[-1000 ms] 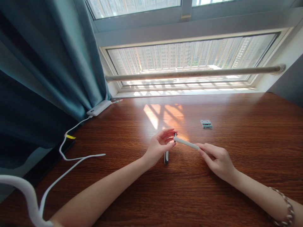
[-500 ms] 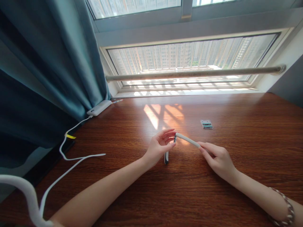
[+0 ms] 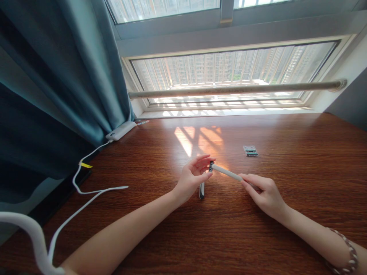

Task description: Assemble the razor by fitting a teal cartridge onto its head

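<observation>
Between the thumb and fingertips of my left hand (image 3: 192,176) is a small dark razor head (image 3: 211,166), held upright on its end. A white and black razor handle (image 3: 202,191) shows just below that hand; whether it joins the head is hidden. My right hand (image 3: 265,193) pinches a white toothbrush (image 3: 228,173) by its rear part. The brush slants up to the left, and its tip meets the razor head. Its bristles are hard to make out now.
A small clear case with green strips (image 3: 250,151) lies beyond my right hand. At the left, a white power strip (image 3: 122,131) with a white cable (image 3: 75,179) sits by the blue curtain (image 3: 94,68). A rail (image 3: 237,89) crosses the window behind the wooden table (image 3: 183,236).
The razor head has turned, so its dark slotted face shows more. The toothbrush tip has shifted slightly left and down onto it, and its bristles have rotated out of sight.
</observation>
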{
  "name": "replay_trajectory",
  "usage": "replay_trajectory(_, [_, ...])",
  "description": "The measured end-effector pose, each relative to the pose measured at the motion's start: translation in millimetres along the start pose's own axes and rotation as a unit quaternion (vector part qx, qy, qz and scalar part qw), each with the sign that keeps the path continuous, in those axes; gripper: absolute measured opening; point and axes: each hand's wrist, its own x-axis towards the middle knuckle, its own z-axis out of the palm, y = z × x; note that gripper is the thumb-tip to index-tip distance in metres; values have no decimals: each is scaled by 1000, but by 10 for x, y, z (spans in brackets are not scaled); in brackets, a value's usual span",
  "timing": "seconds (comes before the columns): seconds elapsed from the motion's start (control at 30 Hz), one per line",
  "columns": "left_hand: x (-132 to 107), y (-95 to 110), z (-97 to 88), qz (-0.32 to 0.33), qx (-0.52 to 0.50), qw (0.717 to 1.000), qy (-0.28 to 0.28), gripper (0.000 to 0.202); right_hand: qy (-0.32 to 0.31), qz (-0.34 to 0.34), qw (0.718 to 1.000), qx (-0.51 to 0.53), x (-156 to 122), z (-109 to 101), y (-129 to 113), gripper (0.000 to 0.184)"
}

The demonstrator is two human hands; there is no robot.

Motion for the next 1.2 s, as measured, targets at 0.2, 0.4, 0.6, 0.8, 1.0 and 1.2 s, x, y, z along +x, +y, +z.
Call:
replay_trajectory(0.2, [4, 0, 11, 17, -21, 1000, 6, 50, -18, -15, 999, 40, -18, 10, 26, 23])
replay_trajectory(0.4, [-19, 4, 21, 23, -24, 999, 17, 49, -27, -20, 996, 82, -13, 3, 39, 21])
replay_trajectory(0.6, [-19, 2, -13, 22, 48, 999, 9, 36, -22, 0, 996, 92, 4, 1, 20, 20])
replay_trajectory(0.8, [-22, -13, -60, 109, 429, 895, -47, 23, 30, 64, 995, 68, 0, 31, 72, 23])
replay_trajectory(1.0, [-49, -50, -57, 98, 615, 770, -138, 38, 16, 65, 995, 75, 7, 18, 47, 22])
replay_trajectory(1.2, [-7, -107, -118, 71, 635, 756, -141, 38, 14, 60, 996, 71, 17, 3, 18, 20])
